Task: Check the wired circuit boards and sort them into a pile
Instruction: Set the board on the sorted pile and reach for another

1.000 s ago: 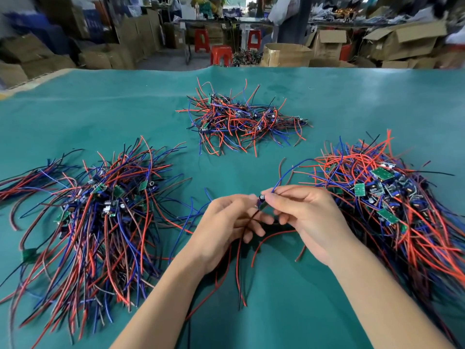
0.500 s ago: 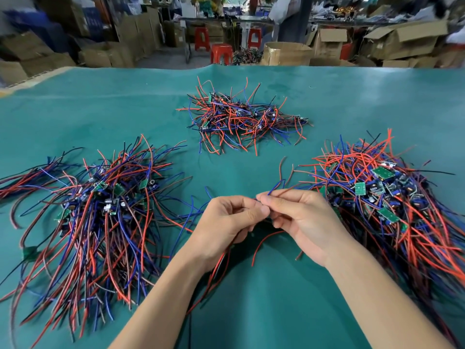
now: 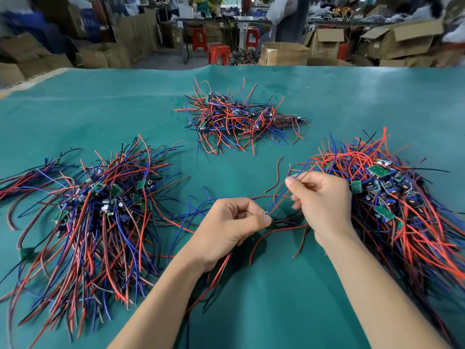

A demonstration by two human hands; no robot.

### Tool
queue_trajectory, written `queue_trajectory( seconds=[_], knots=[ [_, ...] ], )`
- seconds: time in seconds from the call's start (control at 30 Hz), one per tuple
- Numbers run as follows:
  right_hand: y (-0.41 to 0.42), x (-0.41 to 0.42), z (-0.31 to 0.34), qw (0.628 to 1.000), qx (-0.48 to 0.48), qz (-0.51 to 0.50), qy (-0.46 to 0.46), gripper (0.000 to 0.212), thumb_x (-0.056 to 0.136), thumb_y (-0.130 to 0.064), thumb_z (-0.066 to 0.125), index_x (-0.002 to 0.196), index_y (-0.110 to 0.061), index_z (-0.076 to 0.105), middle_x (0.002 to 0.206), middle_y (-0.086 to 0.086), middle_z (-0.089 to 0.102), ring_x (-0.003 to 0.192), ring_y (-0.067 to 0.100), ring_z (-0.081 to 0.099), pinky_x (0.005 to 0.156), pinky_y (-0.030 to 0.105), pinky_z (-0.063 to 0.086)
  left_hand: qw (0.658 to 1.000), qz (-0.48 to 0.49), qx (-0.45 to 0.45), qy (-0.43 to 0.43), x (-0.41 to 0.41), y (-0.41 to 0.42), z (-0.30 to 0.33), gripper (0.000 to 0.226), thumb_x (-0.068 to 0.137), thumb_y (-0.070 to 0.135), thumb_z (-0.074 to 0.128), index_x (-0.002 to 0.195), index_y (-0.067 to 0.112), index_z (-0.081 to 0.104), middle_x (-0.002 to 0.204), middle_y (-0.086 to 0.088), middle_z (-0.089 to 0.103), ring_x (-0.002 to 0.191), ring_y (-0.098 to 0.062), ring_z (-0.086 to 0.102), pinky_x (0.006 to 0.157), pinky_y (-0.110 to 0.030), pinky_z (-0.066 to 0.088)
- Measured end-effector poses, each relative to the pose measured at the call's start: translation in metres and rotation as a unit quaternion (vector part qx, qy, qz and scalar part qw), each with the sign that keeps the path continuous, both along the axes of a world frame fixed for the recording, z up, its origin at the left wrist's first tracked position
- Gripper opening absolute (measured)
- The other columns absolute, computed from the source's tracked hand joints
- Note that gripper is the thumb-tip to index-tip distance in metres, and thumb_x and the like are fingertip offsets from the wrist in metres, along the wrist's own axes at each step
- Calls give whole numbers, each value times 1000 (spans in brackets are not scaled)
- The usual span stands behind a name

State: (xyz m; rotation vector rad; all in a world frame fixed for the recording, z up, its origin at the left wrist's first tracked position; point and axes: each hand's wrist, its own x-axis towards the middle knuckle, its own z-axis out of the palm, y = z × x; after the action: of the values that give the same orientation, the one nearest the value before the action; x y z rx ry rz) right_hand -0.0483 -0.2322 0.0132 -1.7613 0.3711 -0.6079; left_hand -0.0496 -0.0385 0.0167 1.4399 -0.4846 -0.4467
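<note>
Left grip: your left hand (image 3: 227,226) is curled, thumb and forefinger pinching the wires (image 3: 273,206) where they meet a small part at the fingertips; that part is too small to tell whether it is the board.
Right grip: your right hand (image 3: 323,197) pinches the same blue and red wires higher up, near their free ends, fingers curled round them.
Item in hand: one wired unit, held above the worktop (image 3: 251,311) between the two hands, its red and black leads trailing down under the left wrist.
Left pile (image 3: 100,212): large, leads fanned toward you, boards clustered near the top.
Right pile (image 3: 392,197): large, green boards showing, just beside your right hand.
Far pile (image 3: 239,119): smaller, well apart from both hands.
Step, as judged: checking the leads of one unit before sorting it.
Risk 1: pulling the hands apart could strain the solder joints, since both pinches are on thin wire.
Risk 2: the trailing leads lie close to strays from the left pile; lifting could snag and drag neighbours.
Risk 3: your right hand is near the right pile, so loose ends may tangle there.
Risk 4: three similar piles invite a wrong drop.
</note>
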Motion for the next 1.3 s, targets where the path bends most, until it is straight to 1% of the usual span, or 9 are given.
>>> queue_trajectory(
  seconds=[0.27, 0.33, 0.43, 0.57, 0.67, 0.9, 1.1, 1.2, 1.3],
  knots=[
    [-9, 2, 7, 983, -128, -123, -54, 19, 89, -32, 68, 79, -17, 72, 70, 4, 72, 64, 32, 70, 74, 55, 57, 999, -42, 4, 9, 0, 5, 1, 16, 75, 26, 76, 71, 17, 63, 50, 6, 38, 42, -8, 25, 40, -17, 23],
    [-8, 1, 11, 980, -95, -158, -75, 11, 92, -28, 69, 96, -18, 73, 81, 5, 74, 67, 30, 72, 79, 56, 57, 999, -36, 0, 26, 1, 5, 1, 17, 77, 26, 78, 72, 18, 65, 51, 3, 43, 41, -9, 29, 40, -17, 25],
    [10, -10, 10, 980, -66, -163, -89, 37, 92, -29, 73, 124, -14, 62, 107, 5, 67, 72, 22, 69, 76, 52, 59, 996, 29, -57, 60, 3, 3, -2, 7, 85, 18, 72, 80, 15, 68, 61, -2, 57, 47, -11, 45, 43, -18, 37],
    [43, -24, 6, 996, -91, 14, -15, 30, 86, -50, 67, 89, -20, 72, 78, -8, 70, 61, 5, 63, 67, 46, 60, 988, 61, -106, 91, 6, 1, -4, 12, 95, 2, 58, 103, 1, 67, 81, -11, 69, 64, -14, 63, 57, -19, 49],
    [54, -26, 4, 985, -33, 168, 28, 33, 78, -55, 69, 88, -24, 77, 71, -8, 73, 60, 6, 64, 66, 33, 56, 994, 43, -75, 68, 6, 2, -5, 18, 97, 2, 56, 110, -6, 66, 85, -15, 71, 71, -17, 68, 60, -20, 52],
    [39, -25, 6, 981, 13, 191, 17, 27, 70, -47, 79, 90, -28, 81, 63, -6, 68, 62, 14, 61, 73, 41, 54, 995, 13, -43, 87, 2, 0, -2, 21, 100, 12, 56, 98, -5, 66, 84, -18, 72, 61, -20, 67, 52, -21, 50],
    [34, -20, 12, 988, 58, 131, -55, 1, 78, -27, 79, 77, -27, 80, 67, -8, 70, 62, 5, 57, 61, 22, 47, 997, -41, -2, 72, -2, 3, 7, 26, 104, 14, 49, 90, 3, 68, 75, -16, 72, 55, -19, 66, 50, -21, 50],
    [25, -11, 18, 992, 77, 67, -75, 15, 82, -15, 80, 70, -24, 79, 66, -9, 66, 60, 3, 53, 54, 17, 45, 995, -65, 17, 69, -4, 3, 9, 26, 103, 12, 48, 87, 5, 68, 73, -15, 72, 52, -18, 64, 48, -22, 49],
    [15, -2, 29, 996, 38, 19, -83, 9, 75, -29, 80, 67, -30, 77, 65, -7, 63, 62, 8, 52, 56, 32, 49, 996, -72, 27, 55, -5, 3, 11, 28, 103, 12, 47, 86, 7, 68, 73, -15, 73, 51, -18, 64, 47, -22, 49]
  ],
)
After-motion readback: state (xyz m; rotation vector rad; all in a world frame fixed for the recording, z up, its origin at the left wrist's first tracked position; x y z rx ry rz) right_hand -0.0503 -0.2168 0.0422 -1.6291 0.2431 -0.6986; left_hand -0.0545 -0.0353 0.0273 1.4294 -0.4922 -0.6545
